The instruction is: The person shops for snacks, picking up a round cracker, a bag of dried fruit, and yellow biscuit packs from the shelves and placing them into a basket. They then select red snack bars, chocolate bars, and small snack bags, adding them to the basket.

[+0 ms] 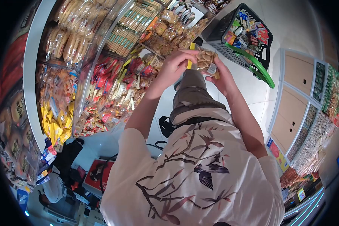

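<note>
A clear packet of round tan snacks (206, 57) with a yellow edge and a white label is held between my two hands, just past my knees in the view. My left hand (176, 64) has its fingers closed on the packet's yellow edge. On the other side, my right hand (223, 77) grips the packet near its label, thumb below and fingers along the side. Bins of wrapped snacks (165, 32) lie beyond my left hand.
A dark basket with a green handle (252, 62) holds many small colourful packets at the upper right. Tiered snack shelves (113, 86) fill the left side. Cabinets (293, 101) with goods on top stand at the right. A red box (98, 175) is at the lower left.
</note>
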`<state>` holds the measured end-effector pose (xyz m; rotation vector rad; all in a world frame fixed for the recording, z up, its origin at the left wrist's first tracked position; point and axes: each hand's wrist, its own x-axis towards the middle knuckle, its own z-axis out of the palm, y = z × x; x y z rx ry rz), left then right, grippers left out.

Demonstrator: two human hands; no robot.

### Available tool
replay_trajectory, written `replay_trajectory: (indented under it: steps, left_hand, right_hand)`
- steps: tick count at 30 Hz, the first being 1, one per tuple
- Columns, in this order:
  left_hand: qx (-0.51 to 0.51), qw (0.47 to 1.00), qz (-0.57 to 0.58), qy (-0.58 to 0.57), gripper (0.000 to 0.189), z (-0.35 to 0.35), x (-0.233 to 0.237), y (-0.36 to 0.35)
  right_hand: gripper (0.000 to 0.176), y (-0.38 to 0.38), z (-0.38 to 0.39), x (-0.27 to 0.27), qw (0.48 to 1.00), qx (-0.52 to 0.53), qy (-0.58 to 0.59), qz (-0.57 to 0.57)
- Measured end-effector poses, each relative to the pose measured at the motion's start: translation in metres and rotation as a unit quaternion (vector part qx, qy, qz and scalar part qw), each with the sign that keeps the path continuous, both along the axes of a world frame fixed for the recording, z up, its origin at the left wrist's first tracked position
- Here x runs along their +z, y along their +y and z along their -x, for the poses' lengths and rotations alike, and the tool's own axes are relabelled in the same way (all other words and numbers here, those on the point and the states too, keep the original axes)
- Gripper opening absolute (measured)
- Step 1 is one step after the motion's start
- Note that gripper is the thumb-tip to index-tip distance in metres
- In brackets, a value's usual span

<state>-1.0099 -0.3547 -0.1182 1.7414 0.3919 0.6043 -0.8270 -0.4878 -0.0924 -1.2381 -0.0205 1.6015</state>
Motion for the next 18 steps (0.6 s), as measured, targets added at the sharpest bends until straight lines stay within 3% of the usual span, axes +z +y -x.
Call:
replay_trajectory:
  steps: [3,6,7,9,11,13,18]
  left_hand:
    - [0.004,0.998,-0.052,-0.019,0.026,-0.003,0.003,-0.006]
    - [0.082,0.993,0.086,0.000,0.027,-0.009,-0.011,-0.024]
    - [0.080,0.971,0.223,-0.005,0.027,-0.012,-0.013,-0.029]
    - [0.076,0.872,0.484,-0.014,0.030,-0.017,-0.014,-0.043]
    - [0.005,0.891,0.451,0.061,0.041,-0.021,-0.027,-0.053]
    - [-0.063,0.890,0.439,0.104,0.045,-0.024,-0.025,-0.058]
    - [-0.098,0.887,0.425,0.154,0.033,-0.025,-0.031,-0.054]
  right_hand:
    - [0.042,-0.004,0.002,0.005,0.998,0.022,-0.061,-0.011]
    - [0.038,-0.014,-0.004,-0.006,0.988,0.025,-0.144,-0.050]
    - [0.037,-0.018,-0.003,-0.004,0.983,0.027,-0.171,-0.054]
    - [0.034,-0.026,-0.002,-0.011,0.974,0.047,-0.212,-0.064]
    - [0.032,-0.039,-0.005,-0.025,0.965,0.082,-0.238,-0.077]
    - [0.032,-0.045,-0.005,-0.021,0.981,0.055,-0.184,-0.027]
    - [0.029,-0.056,-0.017,-0.016,0.979,0.079,-0.190,0.017]
